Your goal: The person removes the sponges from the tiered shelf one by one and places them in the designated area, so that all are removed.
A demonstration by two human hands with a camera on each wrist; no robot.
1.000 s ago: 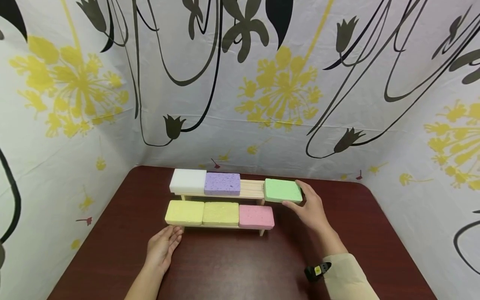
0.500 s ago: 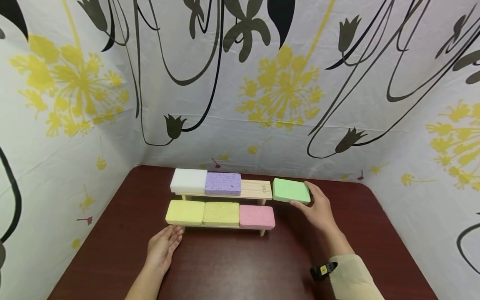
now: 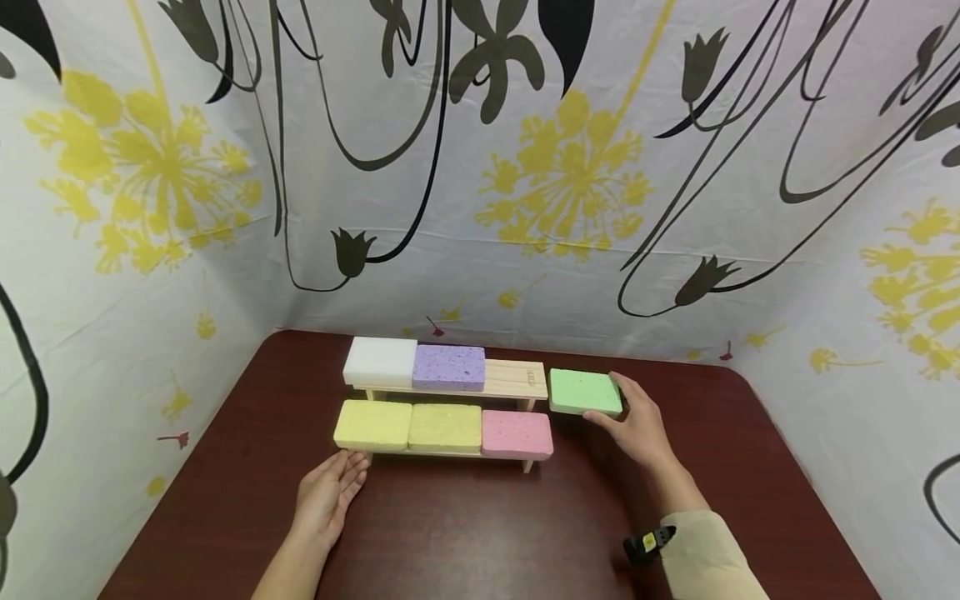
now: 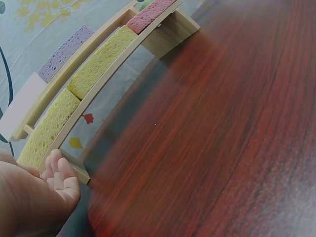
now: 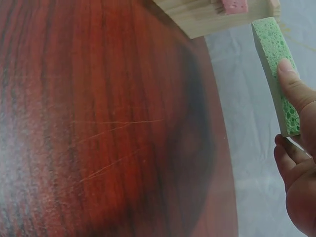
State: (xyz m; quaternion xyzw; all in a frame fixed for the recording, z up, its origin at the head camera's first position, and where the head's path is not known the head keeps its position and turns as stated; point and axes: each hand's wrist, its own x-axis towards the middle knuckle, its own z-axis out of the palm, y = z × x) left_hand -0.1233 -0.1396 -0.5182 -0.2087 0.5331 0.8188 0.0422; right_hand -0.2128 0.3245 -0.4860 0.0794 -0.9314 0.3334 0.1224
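My right hand (image 3: 639,427) holds a green sponge (image 3: 585,392) by its right end, just off the right end of the rear wooden rack (image 3: 516,377). In the right wrist view the thumb presses on the face of the green sponge (image 5: 277,49), with fingers below its lower end. My left hand (image 3: 324,498) lies at the left end of the front wooden rack (image 3: 450,455), relaxed fingers beside its leg under a yellow sponge (image 3: 372,423). Another yellow sponge (image 3: 445,427) and a pink sponge (image 3: 516,432) complete that row.
On the rear rack sit a white sponge (image 3: 380,361) and a purple sponge (image 3: 448,367), with bare wood to their right. Both racks stand on a dark red-brown table (image 3: 465,533). Patterned cloth (image 3: 465,208) hangs close behind and at both sides.
My right hand has carried the green sponge rightward, off the rear rack's right end, then slightly lower in the head view. The left hand keeps its place by the front rack.
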